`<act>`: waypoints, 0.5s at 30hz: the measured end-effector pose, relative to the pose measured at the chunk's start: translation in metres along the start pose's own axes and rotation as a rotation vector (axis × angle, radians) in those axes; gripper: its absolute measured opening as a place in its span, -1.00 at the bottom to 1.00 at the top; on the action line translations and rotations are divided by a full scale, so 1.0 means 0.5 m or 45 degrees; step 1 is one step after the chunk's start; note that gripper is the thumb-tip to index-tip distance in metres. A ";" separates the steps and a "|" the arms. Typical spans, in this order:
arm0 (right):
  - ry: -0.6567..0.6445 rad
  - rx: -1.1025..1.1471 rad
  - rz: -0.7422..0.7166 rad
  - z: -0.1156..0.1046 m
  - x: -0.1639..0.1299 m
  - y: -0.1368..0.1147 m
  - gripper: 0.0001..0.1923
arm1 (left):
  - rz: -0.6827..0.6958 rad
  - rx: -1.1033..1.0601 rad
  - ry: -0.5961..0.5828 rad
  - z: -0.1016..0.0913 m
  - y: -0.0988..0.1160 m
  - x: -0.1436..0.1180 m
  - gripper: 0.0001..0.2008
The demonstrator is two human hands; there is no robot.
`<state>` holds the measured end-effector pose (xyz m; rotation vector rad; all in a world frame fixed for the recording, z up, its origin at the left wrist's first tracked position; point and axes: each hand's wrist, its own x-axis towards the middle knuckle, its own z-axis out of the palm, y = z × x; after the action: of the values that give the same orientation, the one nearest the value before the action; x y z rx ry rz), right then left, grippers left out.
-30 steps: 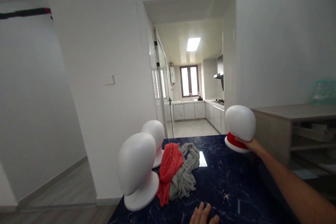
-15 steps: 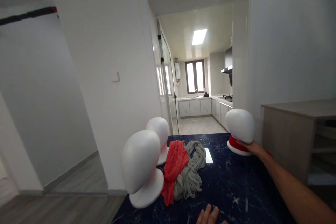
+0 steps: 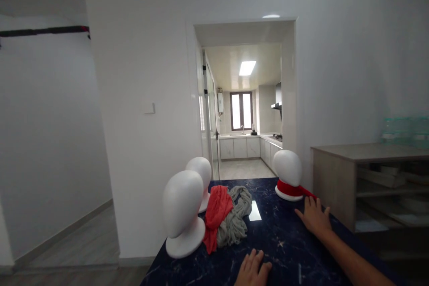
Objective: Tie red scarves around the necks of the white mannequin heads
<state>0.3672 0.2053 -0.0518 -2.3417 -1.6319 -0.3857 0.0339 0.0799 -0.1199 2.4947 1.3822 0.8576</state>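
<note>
My right hand [image 3: 314, 217] lies flat and empty on the dark marble table [image 3: 288, 250], just in front of a white mannequin head [image 3: 288, 174] that wears a red scarf [image 3: 292, 189] around its neck. The scarf's tail trails toward my fingers. My left hand [image 3: 252, 270] rests palm down near the table's front edge, holding nothing. Two bare white mannequin heads stand at the left: a large near one [image 3: 182, 212] and a smaller one [image 3: 200, 178] behind it. Beside them lie a red scarf [image 3: 216, 214] and a grey scarf [image 3: 236, 216] in a heap.
A wooden shelf unit [image 3: 368, 178] stands to the right of the table. Behind the table a doorway [image 3: 246, 98] opens onto a white kitchen. A white wall with a light switch [image 3: 149, 108] is to the left.
My right hand has let go of the scarfed mannequin head, which now stands on the table, and pulled back flat onto the tabletop. The camera view has shifted back.
</note>
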 end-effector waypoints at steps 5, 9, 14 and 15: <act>-0.218 -0.012 -0.118 -0.074 -0.095 -0.039 -0.55 | -0.064 -0.177 -0.370 -0.089 0.034 0.000 -0.32; -0.355 0.061 -0.195 -0.100 -0.183 -0.061 -0.59 | -0.272 -0.360 -0.208 -0.166 0.072 -0.026 -0.52; -0.243 0.117 -0.291 -0.118 -0.263 -0.046 -0.62 | -0.468 -0.261 -0.111 -0.326 -0.034 -0.103 -0.66; -0.207 0.126 -0.296 -0.121 -0.267 -0.043 -0.61 | -0.502 -0.246 -0.034 -0.364 -0.069 -0.115 -0.63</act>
<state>0.2986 0.0744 -0.0421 -2.1667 -1.9597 -0.1570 -0.1159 0.0285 -0.0073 1.9896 1.6194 0.8222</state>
